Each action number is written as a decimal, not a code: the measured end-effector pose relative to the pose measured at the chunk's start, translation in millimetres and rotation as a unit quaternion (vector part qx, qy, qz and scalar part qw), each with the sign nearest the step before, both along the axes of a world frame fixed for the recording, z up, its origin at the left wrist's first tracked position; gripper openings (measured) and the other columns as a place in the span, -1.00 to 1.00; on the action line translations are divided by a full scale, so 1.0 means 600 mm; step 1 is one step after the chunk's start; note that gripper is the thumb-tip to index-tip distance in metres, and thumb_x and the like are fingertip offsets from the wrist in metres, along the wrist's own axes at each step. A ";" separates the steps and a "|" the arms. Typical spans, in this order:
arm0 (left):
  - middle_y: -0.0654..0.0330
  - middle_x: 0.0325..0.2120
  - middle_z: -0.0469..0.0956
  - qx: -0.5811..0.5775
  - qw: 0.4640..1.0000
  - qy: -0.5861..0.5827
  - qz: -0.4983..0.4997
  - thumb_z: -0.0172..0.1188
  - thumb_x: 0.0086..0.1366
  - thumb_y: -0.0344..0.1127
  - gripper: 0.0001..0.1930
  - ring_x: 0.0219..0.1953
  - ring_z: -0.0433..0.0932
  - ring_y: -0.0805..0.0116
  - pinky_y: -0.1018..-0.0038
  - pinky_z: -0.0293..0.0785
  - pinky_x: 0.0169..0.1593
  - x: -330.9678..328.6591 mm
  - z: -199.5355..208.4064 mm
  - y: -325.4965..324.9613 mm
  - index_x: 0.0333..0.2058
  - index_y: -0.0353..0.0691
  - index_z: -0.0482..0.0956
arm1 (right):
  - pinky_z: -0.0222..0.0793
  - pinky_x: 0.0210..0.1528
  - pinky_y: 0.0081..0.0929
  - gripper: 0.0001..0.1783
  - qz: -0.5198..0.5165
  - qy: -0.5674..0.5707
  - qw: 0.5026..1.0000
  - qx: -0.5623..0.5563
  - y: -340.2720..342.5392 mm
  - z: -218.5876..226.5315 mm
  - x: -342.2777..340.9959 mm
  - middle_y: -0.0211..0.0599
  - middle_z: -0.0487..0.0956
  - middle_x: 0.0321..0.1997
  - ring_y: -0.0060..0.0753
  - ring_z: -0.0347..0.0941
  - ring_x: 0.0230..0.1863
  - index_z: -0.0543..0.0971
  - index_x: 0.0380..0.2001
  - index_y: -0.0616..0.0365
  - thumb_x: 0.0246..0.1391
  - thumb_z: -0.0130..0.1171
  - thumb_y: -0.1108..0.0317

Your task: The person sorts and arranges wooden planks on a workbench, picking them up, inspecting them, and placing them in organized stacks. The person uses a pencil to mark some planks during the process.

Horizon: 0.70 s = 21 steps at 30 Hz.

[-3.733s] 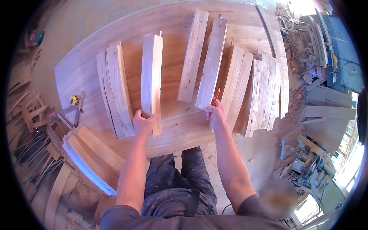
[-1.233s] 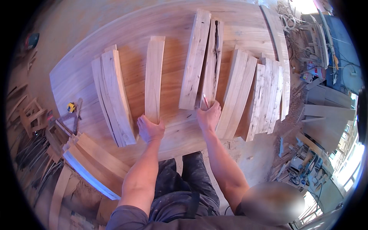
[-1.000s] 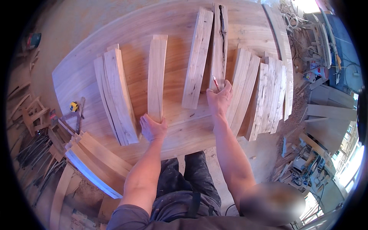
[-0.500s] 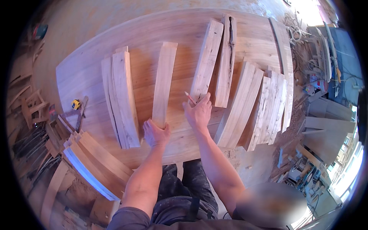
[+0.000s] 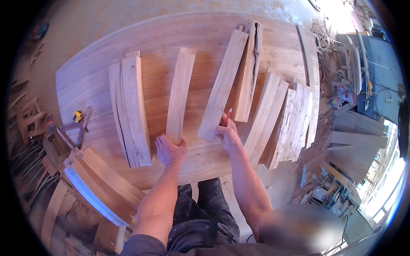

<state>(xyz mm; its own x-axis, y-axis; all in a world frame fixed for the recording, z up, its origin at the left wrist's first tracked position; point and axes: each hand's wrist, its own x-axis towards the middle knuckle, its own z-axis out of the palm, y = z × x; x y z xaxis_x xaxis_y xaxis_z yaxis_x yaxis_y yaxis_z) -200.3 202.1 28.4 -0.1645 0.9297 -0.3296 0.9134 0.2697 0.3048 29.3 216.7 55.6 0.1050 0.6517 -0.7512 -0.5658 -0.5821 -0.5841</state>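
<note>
My left hand (image 5: 171, 150) is closed around the near end of a pale wooden board (image 5: 181, 91), which lies lengthwise away from me. To its right, another wooden board (image 5: 224, 83) slants across the tabletop. My right hand (image 5: 229, 134) grips the near right edge of that board. Between the fingers of the same hand a red pencil (image 5: 229, 114) sticks up. Just right of it lies a board with a long dark crack (image 5: 255, 55). Both boards rest on the broad wooden tabletop (image 5: 158, 32).
Boards are grouped at the left (image 5: 132, 111) and at the right (image 5: 267, 115) of the tabletop. A yellow tape measure (image 5: 77, 116) lies near a carpenter's square (image 5: 81, 134) at the left edge. Curved wooden pieces (image 5: 100, 183) are stacked at the lower left. Offcuts and tools (image 5: 329, 187) clutter the right side.
My right hand has moved to the right edge of the slanted board, which has come nearer to me. The pencil has swung from pointing left to pointing up. My left hand keeps its hold.
</note>
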 end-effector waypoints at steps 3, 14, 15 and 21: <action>-0.09 -0.08 0.43 -0.001 1.000 -0.002 -0.004 0.55 -0.01 -0.12 -0.27 0.05 0.45 -0.14 0.02 0.48 0.05 -0.002 0.005 0.003 0.03 -0.33 0.36 | 0.13 -0.41 -0.64 -0.27 -0.007 0.026 1.000 0.015 0.006 -0.002 -0.003 -0.61 0.55 -0.33 -0.70 0.31 -0.44 0.52 0.20 0.16 -0.19 0.20 0.65; -0.07 -0.06 0.43 0.013 1.000 0.005 -0.016 0.53 -0.03 -0.07 -0.24 0.05 0.46 -0.13 0.05 0.50 0.06 -0.011 -0.019 -0.006 0.03 -0.34 0.36 | 0.31 -0.27 -0.55 -0.44 0.019 -0.058 0.998 -0.009 0.017 0.006 -0.026 -0.52 0.60 -0.29 -0.55 0.45 -0.35 0.56 0.04 0.17 -0.15 0.24 0.58; -0.07 -0.06 0.43 0.011 1.000 0.005 -0.014 0.53 -0.03 -0.07 -0.24 0.05 0.46 -0.13 0.05 0.51 0.06 -0.012 -0.020 -0.006 0.04 -0.34 0.36 | 0.37 -0.20 -0.46 -0.44 0.047 -0.126 0.991 -0.018 0.018 0.007 -0.033 -0.45 0.60 -0.27 -0.44 0.48 -0.29 0.54 0.04 0.20 -0.15 0.25 0.55; -0.09 -0.08 0.44 -0.002 1.000 0.006 -0.014 0.50 -0.02 -0.09 -0.26 0.05 0.46 -0.14 0.03 0.51 0.04 -0.008 -0.012 0.000 0.05 -0.38 0.38 | 0.40 0.11 -0.05 -0.31 0.208 -0.593 0.769 -0.117 0.025 0.013 -0.109 0.02 0.50 -0.05 0.15 0.40 0.08 0.39 0.07 0.27 -0.19 0.41 0.36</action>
